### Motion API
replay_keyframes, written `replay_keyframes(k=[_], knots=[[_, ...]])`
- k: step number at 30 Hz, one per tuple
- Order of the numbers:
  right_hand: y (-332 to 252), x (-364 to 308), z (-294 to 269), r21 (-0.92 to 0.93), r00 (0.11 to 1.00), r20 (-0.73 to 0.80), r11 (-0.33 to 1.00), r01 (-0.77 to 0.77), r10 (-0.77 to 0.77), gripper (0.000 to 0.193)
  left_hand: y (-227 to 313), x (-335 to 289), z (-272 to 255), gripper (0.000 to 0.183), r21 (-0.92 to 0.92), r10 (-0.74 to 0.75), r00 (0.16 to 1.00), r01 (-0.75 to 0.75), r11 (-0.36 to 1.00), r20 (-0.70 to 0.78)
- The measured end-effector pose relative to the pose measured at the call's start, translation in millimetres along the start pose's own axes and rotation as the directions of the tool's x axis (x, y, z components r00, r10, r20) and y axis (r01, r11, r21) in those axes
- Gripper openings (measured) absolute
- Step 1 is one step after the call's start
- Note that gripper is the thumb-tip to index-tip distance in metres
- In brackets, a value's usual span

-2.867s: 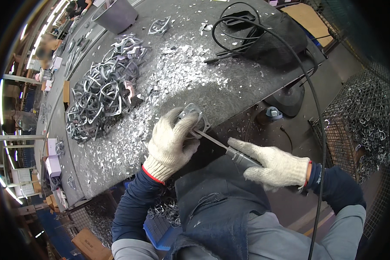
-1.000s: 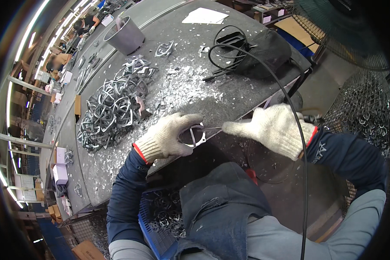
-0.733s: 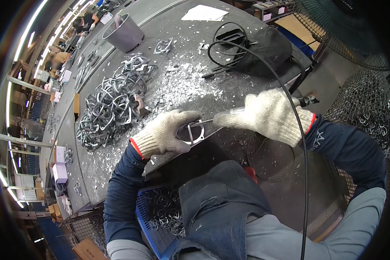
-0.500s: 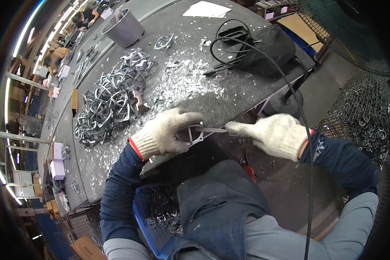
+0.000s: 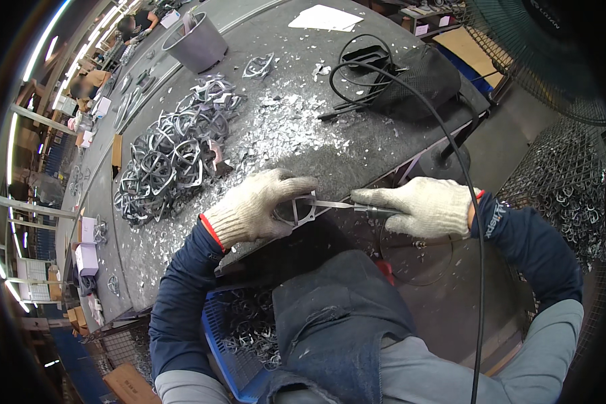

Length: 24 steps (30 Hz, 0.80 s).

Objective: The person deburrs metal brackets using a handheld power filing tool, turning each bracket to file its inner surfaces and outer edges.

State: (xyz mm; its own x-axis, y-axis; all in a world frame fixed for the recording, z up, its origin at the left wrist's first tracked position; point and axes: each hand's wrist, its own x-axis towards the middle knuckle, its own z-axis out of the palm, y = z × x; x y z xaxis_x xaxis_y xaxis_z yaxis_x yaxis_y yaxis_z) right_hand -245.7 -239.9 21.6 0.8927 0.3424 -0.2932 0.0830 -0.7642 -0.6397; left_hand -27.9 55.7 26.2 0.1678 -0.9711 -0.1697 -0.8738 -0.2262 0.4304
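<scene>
My left hand point(image 5: 257, 204), in a white knitted glove, grips a small silver metal frame point(image 5: 309, 217) at the table's near edge. The fingers curl round its left side and hide part of it. In my right hand point(image 5: 429, 207), also gloved, is a flat hand file point(image 5: 335, 205), held by its dark handle with the index finger stretched along it. The narrow blade points left, and its tip meets the upper edge of the frame. To the left of my left hand lies a heap of similar metal frames point(image 5: 172, 158) on the dark table point(image 5: 316, 158).
Metal flakes point(image 5: 286, 124) litter the tabletop. Farther back stand a grey bucket point(image 5: 195, 46) and a black mesh bag point(image 5: 417, 81) with a cable. A blue basket point(image 5: 246, 370) of parts sits below. At right are a fan point(image 5: 525, 60) and wire-mesh bins; co-workers sit far left.
My right hand has turned and shifted slightly right with the file, so the dark handle now shows. The left hand and the frame have hardly moved.
</scene>
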Motion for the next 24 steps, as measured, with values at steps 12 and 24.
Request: replay_keyframes(k=[12,24], knots=[[-26.3,-5.7,10.1,-0.246,0.982,-0.047,0.951,-0.189,0.183,0.074,-4.2,-2.7,3.6,0.088,0.021,0.048,0.998,-0.047,0.999,-0.033],[-41.7,-13.9,27.8,-0.202,0.966,-0.098,0.945,-0.255,0.240,0.075,5.0,-5.6,-4.4,0.094,0.179,0.006,1.000,-0.005,0.984,-0.006]])
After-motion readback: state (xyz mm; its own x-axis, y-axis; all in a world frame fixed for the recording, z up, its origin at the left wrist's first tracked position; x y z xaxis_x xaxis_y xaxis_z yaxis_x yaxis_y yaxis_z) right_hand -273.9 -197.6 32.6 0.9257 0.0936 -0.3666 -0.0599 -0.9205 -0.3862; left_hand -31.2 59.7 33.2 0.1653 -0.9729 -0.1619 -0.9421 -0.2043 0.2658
